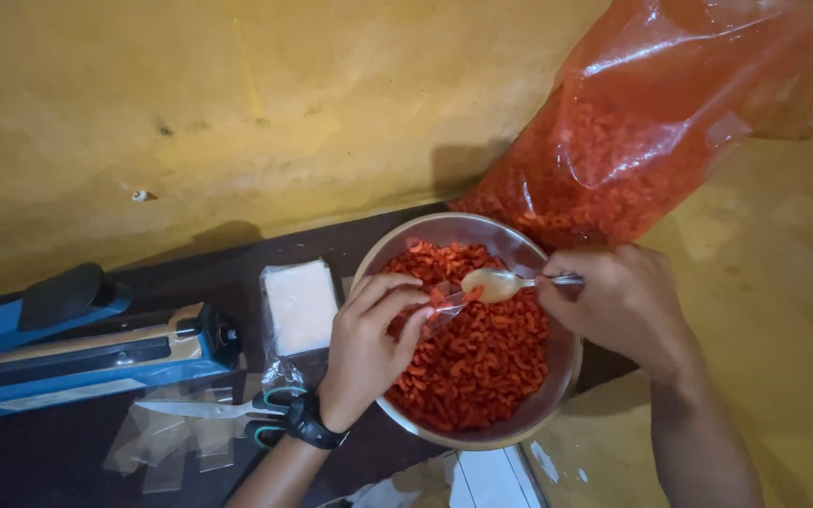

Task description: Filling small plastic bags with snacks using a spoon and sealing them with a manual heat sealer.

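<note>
A metal bowl full of red-orange curled snacks sits in the middle. My left hand, with a black wristband, pinches a small clear plastic pouch over the bowl. My right hand holds a metal spoon whose scoop rests at the pouch's mouth; a few snack pieces sit at that opening.
A big clear bag of the same red snacks leans on the yellow wall behind the bowl. At left lie a blue heat sealer, scissors, a stack of clear pouches and plastic scraps.
</note>
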